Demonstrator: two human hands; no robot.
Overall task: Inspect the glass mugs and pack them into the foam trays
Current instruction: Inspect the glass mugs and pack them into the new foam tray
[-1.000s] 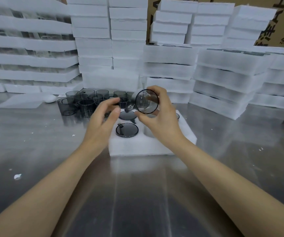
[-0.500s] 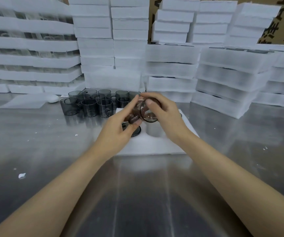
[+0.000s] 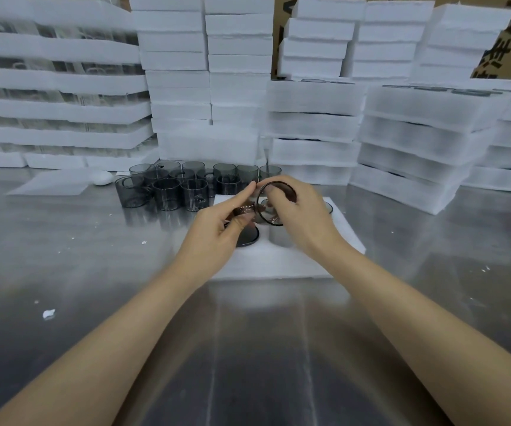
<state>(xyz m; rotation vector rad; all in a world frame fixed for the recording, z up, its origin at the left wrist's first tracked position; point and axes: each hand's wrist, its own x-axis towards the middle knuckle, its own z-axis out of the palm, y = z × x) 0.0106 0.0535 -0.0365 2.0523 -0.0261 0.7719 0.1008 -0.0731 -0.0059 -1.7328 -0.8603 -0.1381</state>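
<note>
Both hands hold one smoked-glass mug (image 3: 274, 207) above the foam tray (image 3: 291, 262), which lies flat on the steel bench (image 3: 94, 272). The mug is tipped on its side, its open rim facing the camera. The right hand (image 3: 303, 222) grips the mug, fingers (image 3: 278, 192) curled over the upper rim. The left hand (image 3: 217, 232) pinches the mug's left side, apparently at the handle, between thumb and forefinger; motion blur hides the exact contact.

A packed mug (image 3: 248, 236) sits in a tray pocket, directly beneath the left hand. The adjacent pocket (image 3: 280, 236) shows white foam.

A mug cluster (image 3: 186, 186) stands upright on the bench just behind the tray. Tray stacks (image 3: 315, 127) line the rear of the bench. A foam sheet (image 3: 51, 182) lies at far left.
</note>
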